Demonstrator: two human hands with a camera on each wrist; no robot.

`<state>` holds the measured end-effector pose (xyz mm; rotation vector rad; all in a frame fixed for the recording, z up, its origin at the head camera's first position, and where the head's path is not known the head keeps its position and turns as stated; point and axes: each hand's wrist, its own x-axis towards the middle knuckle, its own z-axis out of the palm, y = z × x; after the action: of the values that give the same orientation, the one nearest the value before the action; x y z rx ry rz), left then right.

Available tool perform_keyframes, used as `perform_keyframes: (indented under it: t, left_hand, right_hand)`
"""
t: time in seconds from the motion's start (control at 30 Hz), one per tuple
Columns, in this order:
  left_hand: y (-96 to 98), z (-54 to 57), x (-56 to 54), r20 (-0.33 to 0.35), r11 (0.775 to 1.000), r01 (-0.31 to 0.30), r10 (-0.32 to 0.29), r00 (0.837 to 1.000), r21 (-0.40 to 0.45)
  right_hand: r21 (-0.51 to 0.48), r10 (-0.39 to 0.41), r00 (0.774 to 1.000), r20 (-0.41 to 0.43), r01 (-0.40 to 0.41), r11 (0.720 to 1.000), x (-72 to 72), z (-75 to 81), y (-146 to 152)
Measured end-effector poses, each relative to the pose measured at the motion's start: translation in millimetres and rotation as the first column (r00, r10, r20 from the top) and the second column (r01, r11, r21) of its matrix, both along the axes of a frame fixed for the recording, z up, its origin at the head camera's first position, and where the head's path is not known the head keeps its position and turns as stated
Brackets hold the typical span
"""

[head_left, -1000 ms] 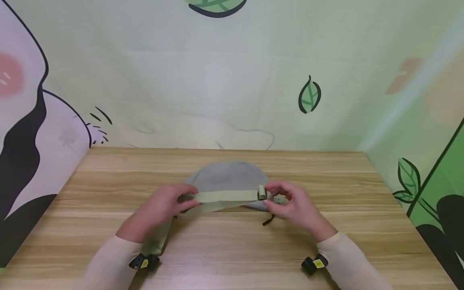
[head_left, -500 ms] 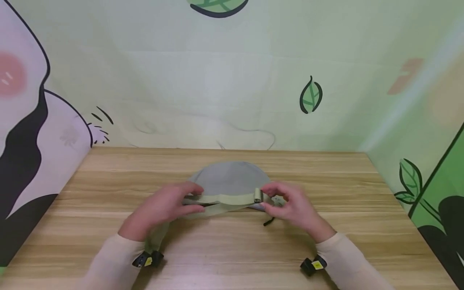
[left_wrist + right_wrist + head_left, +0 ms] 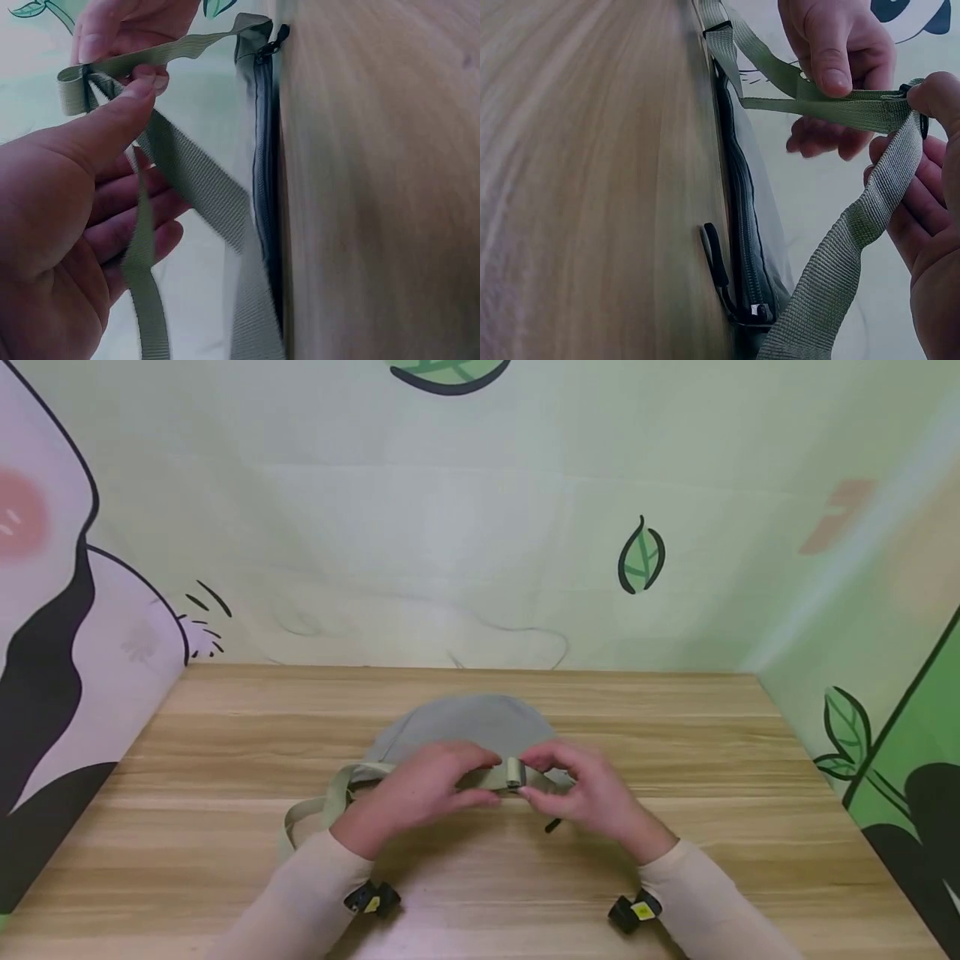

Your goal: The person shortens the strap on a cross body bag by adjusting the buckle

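A grey bag (image 3: 465,722) with a rounded top lies on the wooden table (image 3: 480,877). Its pale green webbing strap (image 3: 487,779) runs across the front, between the two hands. My right hand (image 3: 596,787) pinches the strap at a dark slider buckle (image 3: 516,774), where the webbing forms a small loop. From the other side, my left hand (image 3: 427,787) holds the strap between thumb and fingers, just left of the buckle. Beyond that hand the slack webbing (image 3: 195,165) hangs in loops. A dark zipper (image 3: 744,217) with a cord pull (image 3: 715,255) shows along the bag's edge.
Behind the table stands a pale green backdrop (image 3: 450,552) printed with leaves and cartoon shapes. A small black camera (image 3: 371,900) is on the left wrist, and another camera (image 3: 633,910) on the right. Strap loops (image 3: 303,814) lie left of the left forearm.
My left hand has moved right along the strap, close to the buckle. The right hand and buckle have shifted slightly left. Slack strap now loops up at the left of the bag.
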<state>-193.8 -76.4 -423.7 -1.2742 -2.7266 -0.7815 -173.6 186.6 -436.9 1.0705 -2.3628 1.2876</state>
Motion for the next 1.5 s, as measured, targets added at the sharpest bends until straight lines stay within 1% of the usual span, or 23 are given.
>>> perform_keyframes:
  t: [0.17, 0.3, 0.43, 0.57, 0.7, 0.77, 0.87, 1.0, 1.1, 1.2, 1.33, 1.43, 1.5]
  left_hand:
    - [-2.8, -0.6, 1.4, 0.039, 0.999, -0.007, 0.005, 0.999, 0.048]
    - [-6.4, -0.2, 1.9, 0.040, 0.998, -0.014, 0.011, 0.999, 0.065]
    - [-9.1, -1.5, 2.4, 0.012, 0.998, -0.013, 0.012, 1.000, 0.058]
    - [-14.7, -5.3, 2.4, -0.036, 0.999, -0.017, 0.018, 0.999, 0.048]
    - [-21.2, -8.4, 2.5, -0.062, 0.998, -0.026, 0.029, 0.998, 0.051]
    - [-22.8, -8.5, 2.7, -0.056, 0.998, -0.030, 0.033, 0.998, 0.047]
    - [-21.6, -7.0, 3.5, -0.032, 0.999, -0.041, 0.042, 0.999, 0.020]
    - [-12.8, -3.5, 6.4, 0.021, 0.998, -0.057, 0.057, 0.998, 0.002]
    - [-2.2, 0.7, 8.2, 0.064, 0.998, -0.051, 0.048, 0.997, 0.037]
    - [7.7, 4.2, 9.0, 0.066, 0.994, -0.015, 0.008, 0.998, 0.107]
    - [12.4, 5.4, 8.9, 0.031, 0.982, 0.040, -0.046, 0.998, 0.182]
    - [9.6, 4.3, 8.5, 0.039, 0.979, 0.039, -0.048, 0.998, 0.200]
    - [7.1, 4.1, 8.5, 0.044, 0.979, 0.031, -0.040, 0.998, 0.203]
  right_hand:
    - [0.002, -0.013, 1.000, 0.012, 0.013, 1.000, 1.2, -0.2, 0]
    - [0.005, -0.022, 1.000, 0.009, 0.022, 1.000, 1.8, -1.2, 0]
    - [0.004, -0.028, 0.999, 0.019, 0.028, 1.000, 1.8, -2.6, 1]
    - [-0.011, -0.045, 0.997, 0.069, 0.046, 0.999, 2.8, -1.7, 3]
    - [-0.003, -0.058, 0.995, 0.086, 0.058, 0.998, 3.8, -1.1, 6]
    - [0.008, -0.054, 0.996, 0.077, 0.053, 0.999, 4.0, -1.3, 7]
    - [0.012, -0.046, 0.997, 0.067, 0.046, 0.999, 4.2, -1.5, 7]
    - [0.003, -0.032, 0.999, 0.033, 0.032, 0.999, 3.6, -1.6, 5]
    - [-0.002, -0.005, 1.000, -0.008, 0.005, 1.000, 2.0, -2.7, 3]
    - [-0.003, 0.017, 1.000, -0.017, -0.017, 1.000, 1.7, -4.2, 0]
    - [0.013, 0.011, 0.999, 0.034, -0.011, 1.000, 3.6, -5.0, 1]
    - [0.050, -0.018, 0.995, 0.094, 0.014, 0.999, 5.3, -5.8, 6]
    - [0.078, -0.040, 0.993, 0.114, 0.031, 0.996, 6.6, -7.1, 10]
